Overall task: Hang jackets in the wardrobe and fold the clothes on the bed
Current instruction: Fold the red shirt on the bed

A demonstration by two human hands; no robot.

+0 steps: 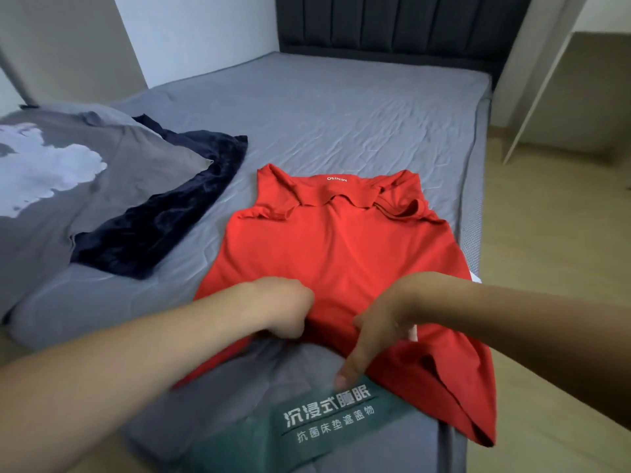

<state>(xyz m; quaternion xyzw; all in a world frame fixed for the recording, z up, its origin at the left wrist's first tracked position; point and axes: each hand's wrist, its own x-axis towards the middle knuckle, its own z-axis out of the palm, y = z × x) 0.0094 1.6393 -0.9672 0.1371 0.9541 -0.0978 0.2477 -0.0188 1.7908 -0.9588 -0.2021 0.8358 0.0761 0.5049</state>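
A red shirt [341, 254] lies spread on the grey bed [324, 117], collar toward the headboard, its sleeves folded in over the chest. My left hand [283, 308] is curled at the shirt's lower hem and grips the fabric there. My right hand [372, 336] hangs over the hem a little to the right, its fingers pointing down and touching the hem edge; whether they pinch the cloth is hidden. The shirt's lower right corner droops over the bed's edge.
A grey shirt with a white print [68, 186] lies at the left on top of a dark navy garment [164, 220]. A dark padded headboard [392, 25] stands at the back. The wooden floor [546, 268] and a white wardrobe frame [546, 80] are at the right.
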